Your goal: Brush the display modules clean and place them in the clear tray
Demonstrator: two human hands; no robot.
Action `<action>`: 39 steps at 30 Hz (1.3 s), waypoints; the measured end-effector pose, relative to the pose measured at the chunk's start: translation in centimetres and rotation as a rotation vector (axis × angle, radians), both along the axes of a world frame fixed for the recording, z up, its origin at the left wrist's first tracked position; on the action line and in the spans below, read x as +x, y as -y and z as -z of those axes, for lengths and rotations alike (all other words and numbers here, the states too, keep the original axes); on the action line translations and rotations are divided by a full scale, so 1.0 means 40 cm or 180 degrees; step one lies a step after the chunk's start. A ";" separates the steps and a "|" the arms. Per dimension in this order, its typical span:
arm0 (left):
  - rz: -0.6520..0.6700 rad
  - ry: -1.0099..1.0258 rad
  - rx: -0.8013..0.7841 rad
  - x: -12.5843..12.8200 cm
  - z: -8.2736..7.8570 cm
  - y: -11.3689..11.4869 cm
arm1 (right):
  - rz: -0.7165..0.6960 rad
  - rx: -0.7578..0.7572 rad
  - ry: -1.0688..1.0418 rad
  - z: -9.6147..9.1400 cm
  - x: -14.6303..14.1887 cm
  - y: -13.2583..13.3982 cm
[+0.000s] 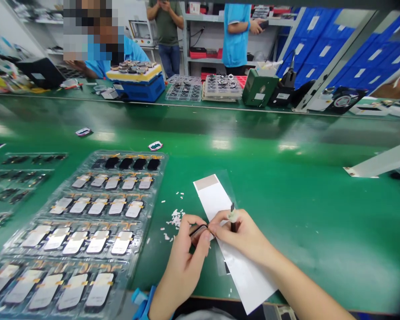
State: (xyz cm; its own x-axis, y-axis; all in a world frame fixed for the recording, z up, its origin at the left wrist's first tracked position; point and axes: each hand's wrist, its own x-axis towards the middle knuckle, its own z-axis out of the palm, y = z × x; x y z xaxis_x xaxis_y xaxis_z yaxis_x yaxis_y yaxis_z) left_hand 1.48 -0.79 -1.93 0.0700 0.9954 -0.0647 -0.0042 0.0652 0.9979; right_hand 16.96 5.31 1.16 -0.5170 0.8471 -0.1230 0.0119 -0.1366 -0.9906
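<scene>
My left hand (188, 258) is closed around the edges of a small watch-type display (199, 234) with rounded corners and a dark rim. At the display's right edge, the thumb and fingertips of my right hand (235, 231) pinch together; whatever lies between those tips is too small to make out. A thin black tool (233, 226) with a pale band stands up within my right hand's fingers. Beneath the hands lies a long white strip sheet (245, 273), grey-beige at its far end, partly over a clear film. Small white scraps (176, 218) are scattered left of the display.
A clear tray (146, 222) on the left carries rows of similar displays, with another parts tray (23, 178) beyond it. Two small pieces lie farther back. A shelf holds a blue box (138, 90) and a green box (259, 89). Three people are behind it.
</scene>
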 end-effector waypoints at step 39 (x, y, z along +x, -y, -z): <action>0.0476 -0.2799 0.0887 0.037 -0.046 -0.117 | 0.1277 0.0813 0.0206 0.123 0.036 -0.268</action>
State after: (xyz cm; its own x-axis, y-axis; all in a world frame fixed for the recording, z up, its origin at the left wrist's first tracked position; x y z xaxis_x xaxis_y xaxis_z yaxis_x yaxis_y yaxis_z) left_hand 2.98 3.89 -0.08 0.2378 0.9676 0.0846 0.7491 -0.2382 0.6182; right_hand 18.40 16.04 -3.77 -0.1411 0.9855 0.0940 0.0709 0.1047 -0.9920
